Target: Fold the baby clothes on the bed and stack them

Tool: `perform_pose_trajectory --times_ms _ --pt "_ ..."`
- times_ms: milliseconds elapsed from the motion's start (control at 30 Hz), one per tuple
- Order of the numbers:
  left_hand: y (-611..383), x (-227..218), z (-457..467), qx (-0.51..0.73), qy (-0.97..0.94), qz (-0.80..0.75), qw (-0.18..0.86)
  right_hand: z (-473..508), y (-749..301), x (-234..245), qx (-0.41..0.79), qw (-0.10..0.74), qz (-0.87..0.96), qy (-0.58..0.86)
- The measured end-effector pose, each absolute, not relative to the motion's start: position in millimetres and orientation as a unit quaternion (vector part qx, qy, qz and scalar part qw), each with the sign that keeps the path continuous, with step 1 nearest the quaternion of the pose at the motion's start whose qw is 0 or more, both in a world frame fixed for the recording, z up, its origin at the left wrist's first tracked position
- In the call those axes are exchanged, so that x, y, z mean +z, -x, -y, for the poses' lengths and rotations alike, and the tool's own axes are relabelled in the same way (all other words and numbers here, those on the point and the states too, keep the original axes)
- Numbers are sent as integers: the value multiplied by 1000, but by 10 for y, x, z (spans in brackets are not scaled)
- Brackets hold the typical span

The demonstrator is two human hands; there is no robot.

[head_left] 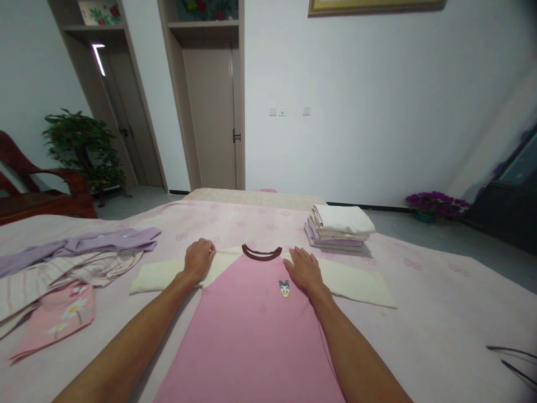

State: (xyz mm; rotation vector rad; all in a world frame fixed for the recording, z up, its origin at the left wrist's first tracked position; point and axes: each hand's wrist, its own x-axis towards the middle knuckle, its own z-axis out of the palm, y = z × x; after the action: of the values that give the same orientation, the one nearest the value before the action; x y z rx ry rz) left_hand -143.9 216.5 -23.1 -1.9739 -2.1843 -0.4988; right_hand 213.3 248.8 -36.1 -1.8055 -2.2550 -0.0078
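Note:
A long-sleeved shirt (255,330) lies spread out in front of me, with a pink body, cream sleeves, a dark brown neckband and a small cartoon duck face on the chest. My left hand (200,259) rests palm down on the left shoulder, where sleeve and body meet; its fingers are slightly bent and their tips are partly hidden. On the opposite shoulder, just right of the collar, my right hand (305,268) lies flat with its fingers apart. Both sleeves stretch out sideways past my hands. The shirt's hem runs out of view at the bottom.
Folded clothes (344,221) are stacked at the back right of the pink bedspread (423,313). At left lie purple clothing (96,242), striped cloth (67,268) and a pink floral garment (62,319). Thin dark wires or straps (509,350) enter at right.

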Motion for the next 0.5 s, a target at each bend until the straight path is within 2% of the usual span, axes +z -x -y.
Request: perform_pose_trajectory --times_ms 100,300,500 --pt "1405 -252 -2113 -175 694 694 77 -2494 -2130 -370 -6 129 776 618" --pt "1424 -336 -1915 -94 831 547 -47 -2527 -2147 -420 -9 121 777 617" --pt "2179 -416 -1677 -33 719 695 5 -2536 -2157 -432 -12 119 781 612"
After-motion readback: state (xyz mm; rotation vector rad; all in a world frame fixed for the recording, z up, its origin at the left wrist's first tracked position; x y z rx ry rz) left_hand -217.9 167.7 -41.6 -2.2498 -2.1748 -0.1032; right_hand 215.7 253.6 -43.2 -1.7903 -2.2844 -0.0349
